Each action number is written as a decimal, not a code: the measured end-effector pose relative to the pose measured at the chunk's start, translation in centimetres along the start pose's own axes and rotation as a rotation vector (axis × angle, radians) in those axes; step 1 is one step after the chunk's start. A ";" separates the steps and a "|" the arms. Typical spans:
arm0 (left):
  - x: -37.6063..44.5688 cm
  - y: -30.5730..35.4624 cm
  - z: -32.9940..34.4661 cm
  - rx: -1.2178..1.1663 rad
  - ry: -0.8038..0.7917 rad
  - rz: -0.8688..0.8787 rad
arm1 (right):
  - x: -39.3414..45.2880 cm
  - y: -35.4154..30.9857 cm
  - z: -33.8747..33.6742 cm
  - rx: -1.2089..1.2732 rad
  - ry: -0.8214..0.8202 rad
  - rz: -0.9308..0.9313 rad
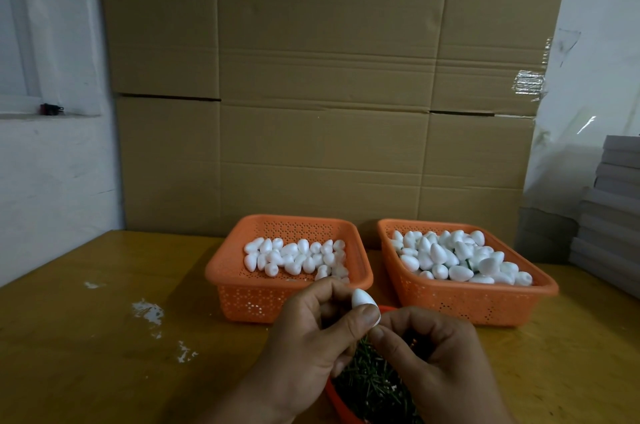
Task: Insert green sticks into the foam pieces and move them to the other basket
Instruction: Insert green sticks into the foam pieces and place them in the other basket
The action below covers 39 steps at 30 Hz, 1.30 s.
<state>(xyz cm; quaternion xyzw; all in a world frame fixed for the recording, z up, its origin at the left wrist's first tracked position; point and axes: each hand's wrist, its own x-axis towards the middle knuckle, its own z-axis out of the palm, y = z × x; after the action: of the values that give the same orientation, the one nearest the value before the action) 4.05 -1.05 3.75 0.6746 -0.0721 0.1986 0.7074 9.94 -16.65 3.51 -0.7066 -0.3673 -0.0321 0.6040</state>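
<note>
My left hand (pixel 304 330) pinches one white foam piece (pixel 363 305) between thumb and curled fingers (pixel 332 288), pointed end up, held over the near edge of the counter (pixel 104 337). My right hand (pixel 429 351) sits just beside it, fingers curled in, thumb tip touching the base of the foam piece; can't tell if a stick is pinched there, too small to see. Below both hands: orange tray (pixel 337 399) full of green sticks (pixel 370 378). Left basket (pixel 242 285), orange, holds a single layer of plain foam pieces (pixel 294 255). Right basket (pixel 485 302), same type, holds a heaped pile of foam (pixel 457 257), bits of green stick showing between them. Baskets side by side, apart. Cardboard boxes (pixel 325 94) stacked behind. White smears (pixel 149 312) on counter at left.
</note>
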 end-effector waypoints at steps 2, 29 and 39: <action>0.0 0.0 0.0 -0.002 0.002 -0.002 | 0.0 0.0 0.0 -0.006 0.002 -0.005; 0.0 -0.3 -0.1 0.026 -0.008 -0.006 | 0.1 0.2 0.1 -0.017 0.010 0.000; 0.0 -0.5 -0.1 0.005 -0.004 -0.014 | 0.2 0.5 0.0 0.037 -0.004 0.011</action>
<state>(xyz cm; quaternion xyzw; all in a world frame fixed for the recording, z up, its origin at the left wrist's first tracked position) 4.25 -0.95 3.31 0.6773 -0.0682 0.1925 0.7068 10.34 -16.54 3.14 -0.6972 -0.3652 -0.0203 0.6165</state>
